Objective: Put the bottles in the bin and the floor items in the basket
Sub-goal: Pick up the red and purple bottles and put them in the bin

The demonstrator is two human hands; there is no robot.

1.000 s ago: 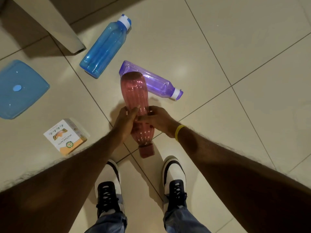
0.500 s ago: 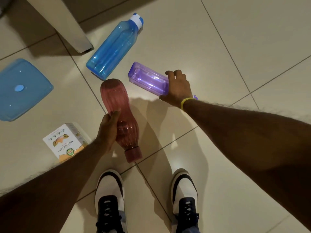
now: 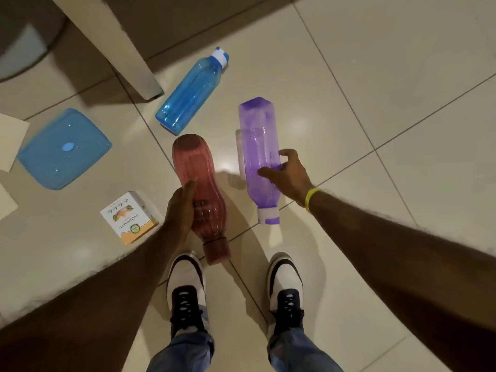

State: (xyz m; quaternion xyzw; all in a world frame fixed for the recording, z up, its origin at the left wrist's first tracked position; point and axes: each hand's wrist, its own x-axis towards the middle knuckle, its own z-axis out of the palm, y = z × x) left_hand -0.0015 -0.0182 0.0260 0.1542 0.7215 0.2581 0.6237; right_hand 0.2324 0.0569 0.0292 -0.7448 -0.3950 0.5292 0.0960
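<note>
Head view, looking down past the person's shoes [image 3: 284, 280], is showing both hands already occupied. The left hand [image 3: 179, 210] is wrapping around the narrow waist of the red bottle [image 3: 198, 183], and the right hand [image 3: 290, 175] is clasping the lower half of the purple bottle [image 3: 259, 146], thumb on one side and fingers curling over the other. Both bottles are being held off the tiled floor [image 3: 375, 76] with their caps pointing back toward the person and their bases pointing away, so their long axes are running roughly parallel, side by side but apart.

The blue bottle [image 3: 192, 89] is lying flat on the floor further out, just beyond the base of the red one and beside a pale furniture leg [image 3: 120, 44]. Its long axis is slanting from near-left to far-right, with the cap at the far end. It is lying closer to the left hand than to the right, but with neither hand free I judge it will have to wait.

A blue lid [image 3: 64, 149] and a small box [image 3: 130, 218] are lying on the floor to the left, well clear of the hands. Neither bin nor basket is showing, so I judge the next move is carrying these two bottles out of this spot.
</note>
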